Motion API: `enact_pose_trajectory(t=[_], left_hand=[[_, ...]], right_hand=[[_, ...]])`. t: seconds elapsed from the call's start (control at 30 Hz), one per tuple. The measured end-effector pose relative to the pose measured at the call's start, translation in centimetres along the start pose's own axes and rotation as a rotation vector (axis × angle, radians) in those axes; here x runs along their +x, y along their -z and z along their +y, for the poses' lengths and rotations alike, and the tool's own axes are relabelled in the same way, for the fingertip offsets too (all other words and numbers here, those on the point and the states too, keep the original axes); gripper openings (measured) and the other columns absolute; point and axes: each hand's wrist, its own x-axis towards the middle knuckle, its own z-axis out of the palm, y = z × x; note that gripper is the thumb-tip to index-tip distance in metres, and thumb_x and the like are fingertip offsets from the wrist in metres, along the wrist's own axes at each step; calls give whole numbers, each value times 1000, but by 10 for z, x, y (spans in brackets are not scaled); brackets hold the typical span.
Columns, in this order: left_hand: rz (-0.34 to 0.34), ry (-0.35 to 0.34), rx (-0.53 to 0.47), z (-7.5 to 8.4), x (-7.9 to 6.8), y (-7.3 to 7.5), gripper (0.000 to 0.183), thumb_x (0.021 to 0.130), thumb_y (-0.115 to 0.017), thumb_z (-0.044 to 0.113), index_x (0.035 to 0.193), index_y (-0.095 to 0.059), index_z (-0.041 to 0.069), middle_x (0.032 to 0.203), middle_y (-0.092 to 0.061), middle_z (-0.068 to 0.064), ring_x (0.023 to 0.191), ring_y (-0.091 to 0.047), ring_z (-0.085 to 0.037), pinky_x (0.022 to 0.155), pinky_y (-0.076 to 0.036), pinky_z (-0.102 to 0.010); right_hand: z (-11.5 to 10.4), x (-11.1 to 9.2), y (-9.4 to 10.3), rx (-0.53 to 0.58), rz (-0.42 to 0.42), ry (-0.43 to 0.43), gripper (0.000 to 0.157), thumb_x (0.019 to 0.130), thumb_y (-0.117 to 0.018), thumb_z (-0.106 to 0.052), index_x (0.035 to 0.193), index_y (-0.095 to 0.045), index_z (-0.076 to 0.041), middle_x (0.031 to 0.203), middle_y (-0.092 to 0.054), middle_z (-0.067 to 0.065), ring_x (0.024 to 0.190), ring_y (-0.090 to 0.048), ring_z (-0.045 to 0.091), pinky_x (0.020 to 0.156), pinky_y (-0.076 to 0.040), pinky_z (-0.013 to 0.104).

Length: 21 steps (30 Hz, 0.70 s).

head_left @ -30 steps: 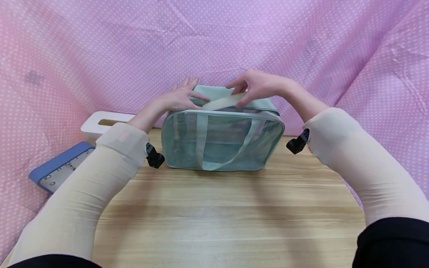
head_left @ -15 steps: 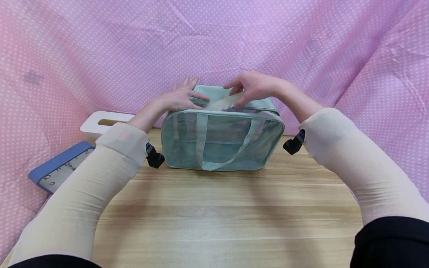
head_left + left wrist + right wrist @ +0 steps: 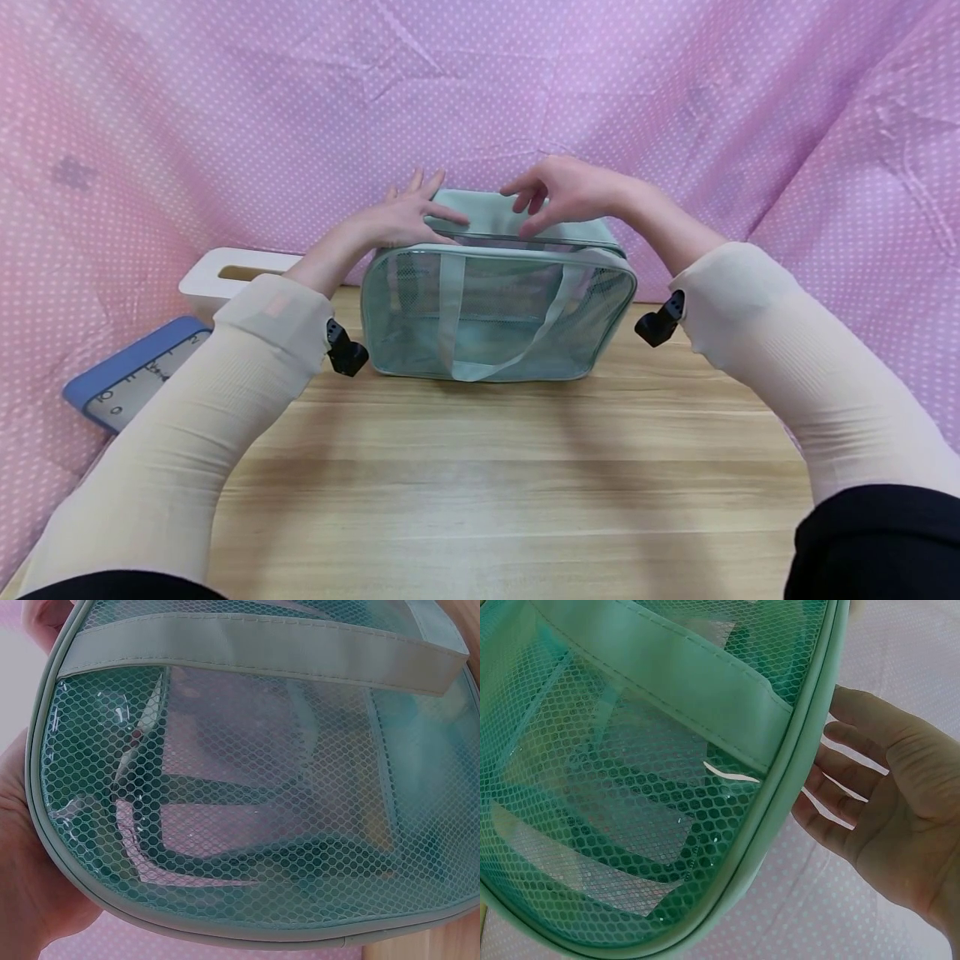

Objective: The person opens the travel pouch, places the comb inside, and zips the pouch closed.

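Note:
A mint-green see-through toiletry bag (image 3: pixel 498 333) stands upright on the wooden table, its top unzipped and its strap handle (image 3: pixel 450 317) hanging down the front. My left hand (image 3: pixel 401 221) rests at the left end of the opening, fingers spread and thumb along the rim. Over the right part of the opening is my right hand (image 3: pixel 566 193), with loosely bent fingers and nothing in them. The right wrist view has that hand (image 3: pixel 889 802) close beside the bag's edge (image 3: pixel 802 761). Mesh covers the bag's side (image 3: pixel 225 787) in the left wrist view. The comb is hidden from sight.
Left of the bag is a white box with a slot in its top (image 3: pixel 213 287), partly behind my left forearm. A blue-framed board with numbers (image 3: pixel 131 367) leans nearer me. Pink dotted cloth (image 3: pixel 480 100) hangs behind and at both sides of the table.
My right hand has let go of the pale comb, which has dropped out of sight at the bag's opening. That hand moved slightly left earlier; my left hand has stayed in place.

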Motion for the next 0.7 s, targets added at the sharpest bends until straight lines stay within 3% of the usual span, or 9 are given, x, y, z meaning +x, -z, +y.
enact_pose_trajectory(t=[0.23, 0.37, 0.43, 0.57, 0.7], left_hand=[[17, -15, -44, 0, -3, -1, 58, 100, -60, 49, 152, -52, 24, 173, 21, -3, 157, 32, -30, 127, 20, -63], [95, -22, -176, -6, -8, -5, 61, 100, -57, 58, 150, -54, 23, 175, 11, 1, 159, 26, -27, 128, 16, -62], [192, -16, -290, -11, -13, -8, 61, 100, -54, 60, 147, -58, 21, 176, -2, 2, 163, 14, -24, 131, 8, -61], [477, -8, -548, -20, -28, -14, 54, 103, -53, 56, 137, -65, 15, 169, -34, 3, 161, -20, -20, 133, -12, -58], [745, -19, -633, -25, -51, -27, 46, 105, -54, 49, 130, -69, 13, 152, -58, -1, 148, -45, -17, 130, -29, -48]], right_hand=[[-1, -1, 1, 12, 17, -4, 62, 93, -75, -20, 150, -52, -9, 135, -69, 15, 121, -66, 26, 105, -53, 43], [-4, 1, 1, 25, 23, 15, 60, 94, -74, -20, 150, -53, -8, 134, -69, 15, 122, -66, 26, 105, -53, 43], [-6, 2, 0, 32, 28, 25, 59, 95, -74, -20, 149, -54, -8, 133, -70, 15, 122, -66, 26, 105, -54, 44], [-11, 5, 1, 30, 32, 33, 58, 95, -73, -20, 149, -54, -10, 132, -71, 15, 121, -66, 26, 105, -54, 43], [-16, 6, 2, 17, 40, 24, 55, 96, -71, -20, 148, -55, -10, 131, -71, 15, 119, -66, 25, 103, -54, 42]])
